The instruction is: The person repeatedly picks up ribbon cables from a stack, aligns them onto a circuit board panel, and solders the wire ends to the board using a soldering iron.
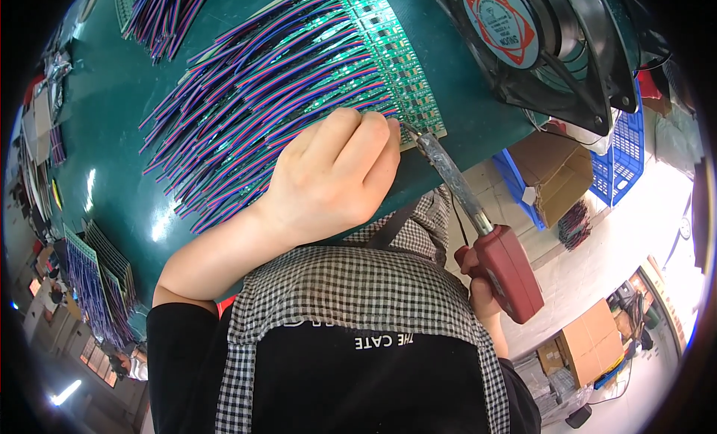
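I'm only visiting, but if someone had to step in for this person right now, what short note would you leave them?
Left hand: fist resting on the wire bundles, pinching a wire at the circuit strip.
Right hand: grip closed on the red soldering iron, tip at the strip's near end beside the left fingers.
Things: strip and striped wires lie on the green table; a fan stands beyond.
Done: many wires already lie fanned along the strip.
Left: the joint under the tip; I cannot tell how many more.

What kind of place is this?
Probably an electronics workshop. The right hand holds a soldering iron at a green circuit board strip, the left hand steadies coloured wires, and cardboard boxes sit nearby.
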A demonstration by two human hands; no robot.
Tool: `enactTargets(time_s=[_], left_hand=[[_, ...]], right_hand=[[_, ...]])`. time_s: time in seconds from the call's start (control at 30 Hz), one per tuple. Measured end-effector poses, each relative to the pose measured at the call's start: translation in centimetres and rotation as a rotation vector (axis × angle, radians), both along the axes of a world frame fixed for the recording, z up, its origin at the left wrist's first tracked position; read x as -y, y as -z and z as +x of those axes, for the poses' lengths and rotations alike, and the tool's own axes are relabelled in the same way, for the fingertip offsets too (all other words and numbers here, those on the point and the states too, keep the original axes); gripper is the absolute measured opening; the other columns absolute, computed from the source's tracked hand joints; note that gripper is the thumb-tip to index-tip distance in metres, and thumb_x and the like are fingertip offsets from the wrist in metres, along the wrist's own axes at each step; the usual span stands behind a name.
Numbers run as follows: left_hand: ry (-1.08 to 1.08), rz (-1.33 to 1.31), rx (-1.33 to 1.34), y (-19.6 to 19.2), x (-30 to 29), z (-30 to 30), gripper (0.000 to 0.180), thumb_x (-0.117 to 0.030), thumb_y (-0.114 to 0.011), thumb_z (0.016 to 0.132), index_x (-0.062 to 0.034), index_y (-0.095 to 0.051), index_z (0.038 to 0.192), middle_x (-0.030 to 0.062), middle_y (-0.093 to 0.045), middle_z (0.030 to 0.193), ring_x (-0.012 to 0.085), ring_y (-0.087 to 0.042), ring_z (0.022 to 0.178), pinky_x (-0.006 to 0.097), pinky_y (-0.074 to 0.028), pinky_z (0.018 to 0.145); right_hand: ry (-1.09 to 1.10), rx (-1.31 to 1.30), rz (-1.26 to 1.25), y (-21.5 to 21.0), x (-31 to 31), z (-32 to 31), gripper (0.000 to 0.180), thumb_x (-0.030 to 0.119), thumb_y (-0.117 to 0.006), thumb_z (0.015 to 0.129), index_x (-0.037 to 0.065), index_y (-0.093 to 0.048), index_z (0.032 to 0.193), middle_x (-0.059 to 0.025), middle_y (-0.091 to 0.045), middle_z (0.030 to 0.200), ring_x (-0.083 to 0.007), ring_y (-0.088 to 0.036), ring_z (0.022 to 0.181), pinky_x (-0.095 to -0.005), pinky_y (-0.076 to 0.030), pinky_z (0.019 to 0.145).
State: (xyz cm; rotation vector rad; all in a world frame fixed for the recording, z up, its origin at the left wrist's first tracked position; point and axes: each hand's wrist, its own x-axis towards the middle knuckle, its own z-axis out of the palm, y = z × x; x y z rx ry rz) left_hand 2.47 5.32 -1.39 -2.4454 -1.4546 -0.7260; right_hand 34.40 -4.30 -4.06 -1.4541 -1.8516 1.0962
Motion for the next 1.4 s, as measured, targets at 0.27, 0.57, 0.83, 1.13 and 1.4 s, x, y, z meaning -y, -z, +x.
enactTargets(time_s=[0.27, 0.57, 0.83, 1.13, 1.4], left_hand=[[0.015, 0.017, 0.004, 0.0, 0.0, -0.1, 0.014, -0.004, -0.069, 0.069, 0.0014, -0.067, 0.081, 0.0042, -0.054, 0.082, 0.0147, -0.055, 0.070, 0.022, -0.044, 0.049], [0.021, 0.035, 0.012, 0.2, 0.1, 0.0, 0.013, -0.003, -0.069, 0.069, 0.0007, -0.067, 0.081, 0.0037, -0.054, 0.082, 0.0145, -0.055, 0.070, 0.022, -0.044, 0.050], [0.020, 0.023, 0.020, 0.0, 0.1, 0.1, 0.011, -0.003, -0.070, 0.069, 0.0005, -0.066, 0.079, 0.0041, -0.054, 0.082, 0.0146, -0.054, 0.069, 0.022, -0.044, 0.049], [0.033, 0.004, -0.002, 0.1, -0.1, -0.2, 0.013, -0.004, -0.068, 0.068, 0.0016, -0.066, 0.080, 0.0052, -0.055, 0.084, 0.0157, -0.055, 0.071, 0.023, -0.046, 0.053], [0.015, -0.194, 0.030, -1.4, 1.2, 0.5, 0.034, -0.009, -0.067, 0.065, 0.0040, -0.067, 0.097, 0.0086, -0.058, 0.089, 0.0218, -0.061, 0.080, 0.029, -0.051, 0.065]], right_hand=[[0.056, -0.290, -0.174, -0.9, -0.7, -1.1, 0.073, 0.047, -0.078, 0.076, -0.004, -0.055, 0.124, -0.0110, -0.069, 0.088, -0.0265, -0.068, 0.075, -0.0357, -0.053, 0.068], [-0.056, 0.037, 0.072, -0.3, -0.6, -0.5, 0.070, 0.044, -0.078, 0.077, -0.003, -0.055, 0.123, -0.0115, -0.069, 0.092, -0.0269, -0.068, 0.071, -0.0340, -0.053, 0.068], [-0.024, 0.004, 0.029, 0.1, 0.1, 0.0, 0.073, 0.047, -0.078, 0.077, -0.005, -0.055, 0.123, -0.0162, -0.068, 0.092, -0.0284, -0.068, 0.078, -0.0360, -0.054, 0.069], [0.197, -0.374, -0.232, -2.6, -2.2, -3.3, 0.071, 0.054, -0.075, 0.079, -0.005, -0.056, 0.115, -0.0073, -0.067, 0.086, -0.0174, -0.066, 0.075, -0.0275, -0.051, 0.071], [0.264, -0.499, -0.313, -2.7, -1.2, -3.7, 0.039, 0.023, -0.057, 0.086, -0.002, -0.054, 0.115, -0.0049, -0.055, 0.079, -0.0160, -0.057, 0.073, -0.0302, -0.049, 0.070]])
